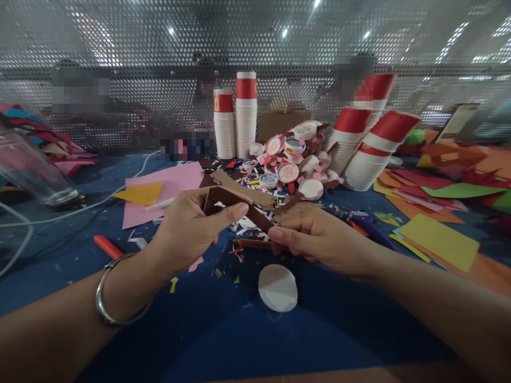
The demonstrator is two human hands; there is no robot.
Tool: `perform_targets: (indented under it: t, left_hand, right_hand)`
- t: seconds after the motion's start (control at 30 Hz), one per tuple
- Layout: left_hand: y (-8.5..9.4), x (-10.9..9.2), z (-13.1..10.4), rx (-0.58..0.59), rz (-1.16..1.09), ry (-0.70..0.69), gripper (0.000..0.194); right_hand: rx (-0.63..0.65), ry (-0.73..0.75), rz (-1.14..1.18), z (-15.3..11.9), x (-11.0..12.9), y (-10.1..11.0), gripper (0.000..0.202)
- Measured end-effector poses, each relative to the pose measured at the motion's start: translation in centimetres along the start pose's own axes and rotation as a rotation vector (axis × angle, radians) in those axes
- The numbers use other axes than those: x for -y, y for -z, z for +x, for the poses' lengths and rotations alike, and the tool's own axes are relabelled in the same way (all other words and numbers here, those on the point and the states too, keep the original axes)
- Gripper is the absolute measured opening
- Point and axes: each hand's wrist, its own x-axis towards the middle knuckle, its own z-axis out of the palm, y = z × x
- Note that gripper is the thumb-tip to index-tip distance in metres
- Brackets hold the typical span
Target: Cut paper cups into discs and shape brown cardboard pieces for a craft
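Note:
A strip of dark brown paper (258, 217) stretches between my two hands above the blue table. My left hand (195, 218), with a silver bangle at the wrist, pinches its left part between thumb and fingers. My right hand (311, 231) grips the strip's lower right end, thumb on top. Below the hands a white paper disc (278, 288) lies flat on the table. Another brown piece (255, 244) rests just under the strip, partly behind my right hand. Paper scraps (247, 223) are strewn beneath and beyond the hands.
Stacks of red and white paper cups (246, 114) stand at the back. A pile of round paper pieces (287, 172) lies before them. Coloured sheets (441, 239) are at right, a pink sheet (133, 213), red-orange handle (107, 247), white cable (91, 205) and clear container (40, 170) at left.

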Motion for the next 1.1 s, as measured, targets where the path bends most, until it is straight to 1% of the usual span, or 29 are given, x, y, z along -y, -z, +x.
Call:
perform_targets:
  t: [0.2, 0.3, 0.43, 0.57, 0.73, 0.93, 1.0, 1.1]
  left_hand:
    - [0.04, 0.23, 0.05, 0.006, -0.003, -0.040, 0.018]
    - [0.01, 0.19, 0.08, 0.004, 0.008, -0.047, 0.019]
    - [-0.05, 0.16, 0.04, -0.001, 0.004, -0.054, 0.017]
    - [-0.16, 0.06, -0.01, -0.006, -0.009, -0.059, 0.015]
    - [-0.40, -0.13, 0.03, -0.003, -0.021, -0.073, 0.012]
    - [-0.44, -0.26, -0.20, -0.015, 0.001, -0.055, 0.012]
    - [-0.39, -0.22, -0.17, -0.031, 0.008, -0.042, 0.014]
    - [-0.28, 0.04, 0.02, -0.062, 0.011, -0.012, 0.017]
  right_hand:
    - [-0.011, 0.026, -0.008, -0.05, -0.01, 0.04, 0.064]
    - [-0.015, 0.041, 0.013, -0.11, 0.08, -0.05, 0.059]
    - [-0.026, 0.030, 0.063, -0.04, 0.17, -0.22, 0.054]
    - [-0.026, 0.045, 0.053, -0.04, 0.18, -0.19, 0.051]
    - [-0.025, 0.063, 0.038, -0.07, 0.14, -0.08, 0.053]
    - [-0.011, 0.098, -0.110, 0.30, -0.17, 0.11, 0.059]
    - [-0.015, 0.103, -0.102, 0.32, -0.12, 0.16, 0.059]
    - [-0.045, 0.088, -0.023, 0.17, 0.15, 0.20, 0.060]
